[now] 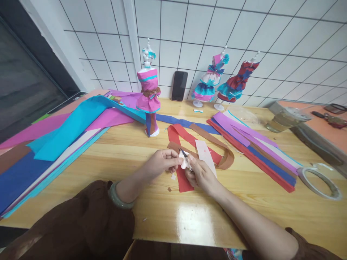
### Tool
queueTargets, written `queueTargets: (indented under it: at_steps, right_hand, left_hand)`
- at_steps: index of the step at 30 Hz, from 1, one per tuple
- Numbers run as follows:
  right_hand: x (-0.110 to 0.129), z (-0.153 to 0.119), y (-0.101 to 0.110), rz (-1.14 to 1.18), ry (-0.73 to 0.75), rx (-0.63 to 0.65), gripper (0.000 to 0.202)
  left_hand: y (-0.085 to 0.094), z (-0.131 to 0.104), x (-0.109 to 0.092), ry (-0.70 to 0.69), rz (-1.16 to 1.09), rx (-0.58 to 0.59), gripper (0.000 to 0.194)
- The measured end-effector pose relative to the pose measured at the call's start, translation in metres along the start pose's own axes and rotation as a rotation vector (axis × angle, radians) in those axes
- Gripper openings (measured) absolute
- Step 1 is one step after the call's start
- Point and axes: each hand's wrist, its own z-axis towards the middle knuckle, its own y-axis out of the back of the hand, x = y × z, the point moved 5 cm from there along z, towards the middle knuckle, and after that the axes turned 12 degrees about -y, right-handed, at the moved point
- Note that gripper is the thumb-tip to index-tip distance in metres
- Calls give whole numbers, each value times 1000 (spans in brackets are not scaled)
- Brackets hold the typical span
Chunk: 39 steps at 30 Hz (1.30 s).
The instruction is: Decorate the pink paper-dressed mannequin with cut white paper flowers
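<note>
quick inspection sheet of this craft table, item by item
surface: wooden table, glossy, small paper scraps near the hands.
job's things: small white paper piece pinched between both hands; a thin dark tool at it, too small to identify.
clutter: crepe paper sheets at left, paper strips at right, red strip, tape roll, glass jar.
hands: left hand and right hand both closed on the white piece.
cables: nothing seen.
surroundings: tiled wall, three dressed mannequins, phone leaning on it.
</note>
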Motion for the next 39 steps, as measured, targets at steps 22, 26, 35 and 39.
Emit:
queueTargets:
  at_steps: [22, 26, 35, 39]
  right_hand:
    - [0, 0, -2, 49, -7, 31, 47]
    - [1, 0, -1, 21, -7, 24, 49]
    - [4, -2, 1, -39, 27, 22, 49]
    - [4, -2, 1, -50, 17, 25, 49]
  left_hand:
    - [-1, 0, 1, -1, 10, 18, 27]
    - [-1, 0, 0, 11, 21, 26, 25]
    - [0, 0, -3, 1, 43, 46, 24]
    - [0, 1, -4, -4, 21, 58, 23]
